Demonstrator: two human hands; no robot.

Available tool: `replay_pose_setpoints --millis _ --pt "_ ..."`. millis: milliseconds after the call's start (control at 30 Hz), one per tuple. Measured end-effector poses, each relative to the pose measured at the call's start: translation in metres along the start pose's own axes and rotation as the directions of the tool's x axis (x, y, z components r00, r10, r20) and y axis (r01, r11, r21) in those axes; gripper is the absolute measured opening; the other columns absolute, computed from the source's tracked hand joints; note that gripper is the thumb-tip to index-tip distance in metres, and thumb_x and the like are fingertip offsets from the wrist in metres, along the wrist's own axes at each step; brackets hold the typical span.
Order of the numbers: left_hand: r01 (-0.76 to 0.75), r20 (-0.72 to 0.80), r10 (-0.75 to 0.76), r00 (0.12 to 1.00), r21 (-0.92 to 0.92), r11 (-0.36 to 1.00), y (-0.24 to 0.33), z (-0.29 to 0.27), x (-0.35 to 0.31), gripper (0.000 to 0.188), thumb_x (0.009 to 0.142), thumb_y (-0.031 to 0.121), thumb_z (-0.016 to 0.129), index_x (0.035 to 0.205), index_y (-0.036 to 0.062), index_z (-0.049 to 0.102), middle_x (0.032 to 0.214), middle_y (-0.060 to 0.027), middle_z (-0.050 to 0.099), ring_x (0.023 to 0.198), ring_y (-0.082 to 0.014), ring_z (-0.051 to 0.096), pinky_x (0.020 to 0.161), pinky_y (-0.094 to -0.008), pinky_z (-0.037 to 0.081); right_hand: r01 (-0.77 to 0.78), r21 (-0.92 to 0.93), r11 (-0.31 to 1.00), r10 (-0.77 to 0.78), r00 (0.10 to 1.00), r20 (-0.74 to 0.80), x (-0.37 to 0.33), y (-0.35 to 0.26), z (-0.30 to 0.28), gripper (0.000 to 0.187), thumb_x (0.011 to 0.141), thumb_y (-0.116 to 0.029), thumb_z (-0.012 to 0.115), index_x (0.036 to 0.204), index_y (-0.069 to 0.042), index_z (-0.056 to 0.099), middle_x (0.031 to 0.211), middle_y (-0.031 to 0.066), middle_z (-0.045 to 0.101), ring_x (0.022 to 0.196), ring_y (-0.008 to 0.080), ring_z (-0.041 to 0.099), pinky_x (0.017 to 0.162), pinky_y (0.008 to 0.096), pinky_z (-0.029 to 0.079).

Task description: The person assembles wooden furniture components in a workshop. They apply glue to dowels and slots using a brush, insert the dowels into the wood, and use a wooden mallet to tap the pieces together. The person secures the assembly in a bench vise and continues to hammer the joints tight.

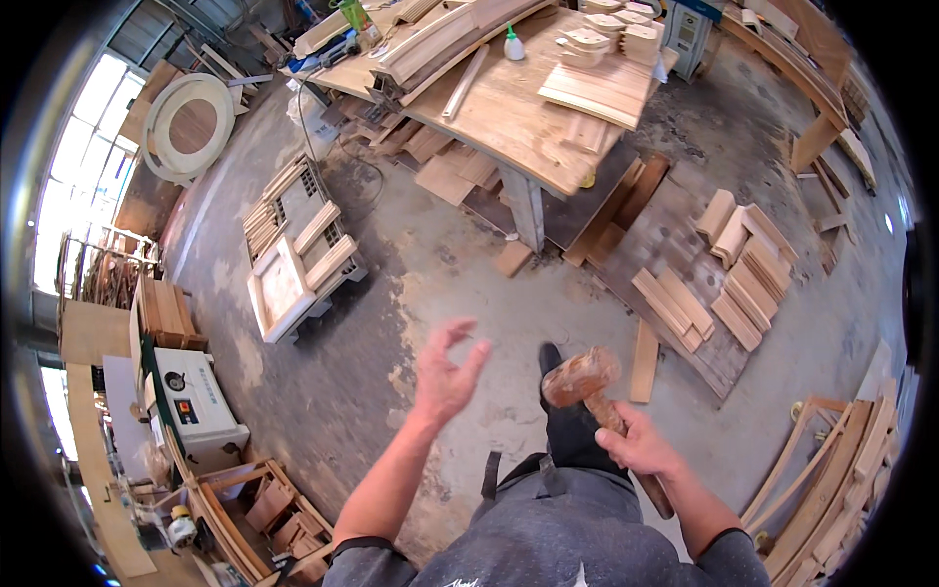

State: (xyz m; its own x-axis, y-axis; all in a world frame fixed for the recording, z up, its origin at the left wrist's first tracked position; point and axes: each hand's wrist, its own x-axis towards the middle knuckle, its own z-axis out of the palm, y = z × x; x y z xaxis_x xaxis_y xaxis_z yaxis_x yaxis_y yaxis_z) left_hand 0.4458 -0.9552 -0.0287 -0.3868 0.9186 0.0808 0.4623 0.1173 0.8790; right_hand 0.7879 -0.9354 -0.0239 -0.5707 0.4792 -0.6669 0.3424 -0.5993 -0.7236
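Observation:
My right hand (641, 442) is wrapped round the handle of a worn wooden mallet (581, 377). The mallet's scuffed, blocky head points up and to the left, above my dark trouser leg. Out in front of my body, my left hand (448, 372) is raised in the air, its fingers apart and slightly blurred, with nothing in it. Neither hand touches the workbench (509, 122) farther ahead. On that bench lie a long curved wooden moulding (460, 44), a narrow wood strip (466, 82), a small glue bottle (514, 44) and a stack of cut wooden pieces (597, 39).
A pallet (303, 220) with wooden parts and a pale frame sits ahead left. Boards lie stacked on a low wooden platform (636, 259) to the right. A white machine (196, 401) stands at left, above an open wooden box (264, 514). Frames and planks (831, 470) lean at lower right.

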Motion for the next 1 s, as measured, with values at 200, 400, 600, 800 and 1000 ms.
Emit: replay_pose_setpoints --millis 200,400,600,800,1000 --pt "-0.185 -0.184 0.257 0.949 0.338 0.923 -0.072 -0.091 0.246 0.043 0.083 0.010 0.081 0.121 0.0004 0.062 0.116 -0.0157 0.065 0.110 -0.0305 0.064 0.098 -0.0387 0.050 0.128 -0.011 0.992 -0.129 0.990 -0.062 0.202 -0.122 -0.005 0.050 0.100 -0.026 0.067 0.140 -0.001 0.051 0.073 -0.0014 0.054 0.055 0.0085 0.052 0.050 0.0273 0.046" --pt "-0.333 -0.107 0.445 0.889 0.514 0.790 -0.119 -0.135 0.495 0.054 0.082 0.016 0.083 0.127 0.0003 0.058 0.130 -0.0186 0.060 0.125 -0.0369 0.057 0.107 -0.0433 0.045 0.237 -0.067 0.969 -0.243 0.963 -0.116 0.346 -0.268 0.012 0.052 0.100 -0.027 0.068 0.142 -0.002 0.049 0.073 -0.0024 0.052 0.055 0.0074 0.050 0.050 0.0251 0.044" --pt "-0.432 0.013 0.542 0.840 0.622 0.654 -0.180 -0.142 0.692 0.066 0.080 0.025 0.086 0.133 -0.0013 0.055 0.141 -0.0172 0.057 0.139 -0.0349 0.049 0.119 -0.0473 0.036 0.220 -0.156 0.963 -0.258 0.922 -0.291 0.440 -0.382 0.038 0.060 0.099 -0.025 0.068 0.147 0.002 0.044 0.086 0.0006 0.057 0.068 0.0096 0.054 0.061 0.0279 0.046" --pt "-0.659 0.213 0.629 0.748 0.347 0.667 -0.232 -0.126 0.770 0.058 0.076 0.020 0.086 0.125 0.0024 0.059 0.127 -0.0152 0.062 0.131 -0.0394 0.054 0.119 -0.0587 0.033 0.182 -0.354 0.917 -0.338 0.824 -0.454 0.523 -0.470 0.072 0.060 0.099 -0.021 0.069 0.148 0.003 0.044 0.116 0.0141 0.066 0.106 0.0190 0.062 0.096 0.0329 0.049" --pt "-0.697 0.211 0.665 0.717 0.252 0.672 -0.245 -0.117 0.775 0.054 0.076 0.014 0.083 0.123 0.0068 0.057 0.120 -0.0120 0.059 0.126 -0.0409 0.053 0.115 -0.0633 0.034 0.180 -0.224 0.958 -0.276 0.796 -0.540 0.566 -0.536 0.097 0.061 0.098 -0.015 0.070 0.148 0.005 0.043 0.112 0.0140 0.067 0.099 0.0149 0.061 0.090 0.0309 0.050"
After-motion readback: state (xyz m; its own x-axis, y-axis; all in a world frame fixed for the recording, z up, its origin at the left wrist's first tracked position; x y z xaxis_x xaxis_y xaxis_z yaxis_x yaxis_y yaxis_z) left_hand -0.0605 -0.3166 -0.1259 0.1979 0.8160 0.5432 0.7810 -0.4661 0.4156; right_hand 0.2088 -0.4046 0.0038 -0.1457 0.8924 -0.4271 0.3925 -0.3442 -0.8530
